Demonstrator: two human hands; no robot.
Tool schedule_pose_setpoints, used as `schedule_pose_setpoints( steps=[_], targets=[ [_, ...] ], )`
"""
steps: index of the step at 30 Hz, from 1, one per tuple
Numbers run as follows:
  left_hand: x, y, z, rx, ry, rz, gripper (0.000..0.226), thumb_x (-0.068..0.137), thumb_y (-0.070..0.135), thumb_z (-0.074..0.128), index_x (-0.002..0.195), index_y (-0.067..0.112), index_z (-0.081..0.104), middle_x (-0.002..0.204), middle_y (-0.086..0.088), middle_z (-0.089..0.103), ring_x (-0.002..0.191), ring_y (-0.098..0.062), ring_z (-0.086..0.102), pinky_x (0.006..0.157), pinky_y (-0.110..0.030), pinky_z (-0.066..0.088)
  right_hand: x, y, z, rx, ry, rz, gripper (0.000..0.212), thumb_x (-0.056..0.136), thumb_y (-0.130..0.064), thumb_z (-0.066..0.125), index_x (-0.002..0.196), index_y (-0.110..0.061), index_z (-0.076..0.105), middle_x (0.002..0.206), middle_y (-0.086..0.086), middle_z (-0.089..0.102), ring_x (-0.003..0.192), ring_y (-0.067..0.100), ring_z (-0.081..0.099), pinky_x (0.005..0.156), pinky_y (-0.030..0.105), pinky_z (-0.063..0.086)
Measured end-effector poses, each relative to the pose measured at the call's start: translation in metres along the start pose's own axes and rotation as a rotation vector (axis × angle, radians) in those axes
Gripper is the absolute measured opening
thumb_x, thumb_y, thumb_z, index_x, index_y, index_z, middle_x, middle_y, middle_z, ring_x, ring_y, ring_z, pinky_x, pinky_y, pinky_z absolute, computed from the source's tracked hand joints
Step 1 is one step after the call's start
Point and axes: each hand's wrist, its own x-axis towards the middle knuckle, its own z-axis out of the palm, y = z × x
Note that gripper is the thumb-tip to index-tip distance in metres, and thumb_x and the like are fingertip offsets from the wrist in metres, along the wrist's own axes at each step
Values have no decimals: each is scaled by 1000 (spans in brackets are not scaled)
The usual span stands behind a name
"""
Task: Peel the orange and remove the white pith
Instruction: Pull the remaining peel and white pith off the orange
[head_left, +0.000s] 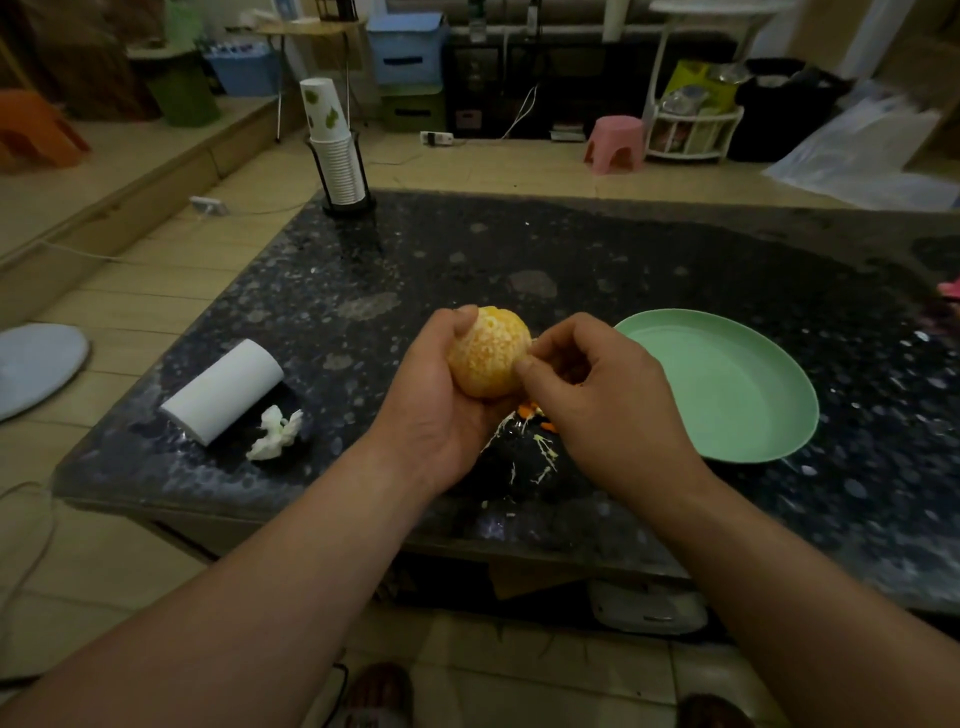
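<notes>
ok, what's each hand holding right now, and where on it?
Left hand cups the peeled orange by its left side and underside. Right hand pinches at the orange's right edge; what it grips is too small to tell.

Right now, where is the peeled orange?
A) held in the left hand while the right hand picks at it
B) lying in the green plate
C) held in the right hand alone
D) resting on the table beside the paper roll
A: the left hand grips the orange, and the right hand pinches at its side; the green plate holds no fruit.
</notes>
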Motion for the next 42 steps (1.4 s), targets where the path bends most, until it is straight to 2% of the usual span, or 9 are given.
schedule_pose_setpoints(
  steps=[5,7,14,19,23,26,29,36,42],
  targets=[
    [-3,0,3,67,8,71,28,105,32,54,117,10,67,107,-15,75,109,-34,70,107,-51,54,1,-3,2,58,-21,142,24,98,-47,71,84,-27,70,77,-4,73,72,9,70,66,29,59],
    [-5,0,5,112,25,106,34,105,32,56,126,8,64,106,-13,75,100,-30,72,97,-47,59,1,-5,3,140,-76,215,31,100,-47,68,84,-21,73,77,-1,75,71,12,72,69,38,60],
    [-5,-2,5,143,45,184,55,101,36,59,145,3,52,121,-18,66,93,-26,72,75,-37,62,-2,-8,4,396,-159,375,25,102,-30,65,89,-10,75,78,2,78,66,12,68,61,31,53],
    [-5,0,4,121,-20,159,34,106,32,52,123,6,64,96,-9,74,82,-21,72,70,-34,61,-2,-7,2,443,-176,371,21,101,-22,65,89,-8,74,80,6,78,69,15,67,62,30,53],
    [-4,3,3,122,-21,165,31,104,31,54,120,6,66,102,-12,74,89,-25,72,79,-40,61,-2,-8,-2,371,-133,291,18,101,-24,66,88,-14,73,80,2,78,68,13,69,64,32,55],
    [-5,5,4,134,-7,190,54,94,32,64,138,1,58,121,-21,71,103,-30,72,97,-51,59,-2,-10,-8,229,-3,99,6,99,-23,73,93,-22,70,78,-6,74,68,1,67,59,15,49],
    [-5,5,4,160,-32,214,65,86,30,64,143,0,54,141,-30,62,113,-36,68,109,-60,50,0,-11,-12,195,5,-33,12,96,-21,78,103,-23,70,83,-8,71,72,0,66,62,11,49],
    [-5,4,2,171,-88,244,32,102,23,51,128,8,61,117,-16,69,103,-31,69,89,-44,58,0,-8,-12,154,-30,-110,20,93,-21,81,107,-31,70,86,-9,66,75,7,63,65,14,48],
    [-3,4,0,230,-53,297,35,96,28,52,123,12,67,116,-15,70,102,-31,68,85,-45,56,-1,-10,-10,185,-32,-109,18,92,-22,82,105,-28,72,84,-7,66,73,11,63,63,16,50]
  ],
)
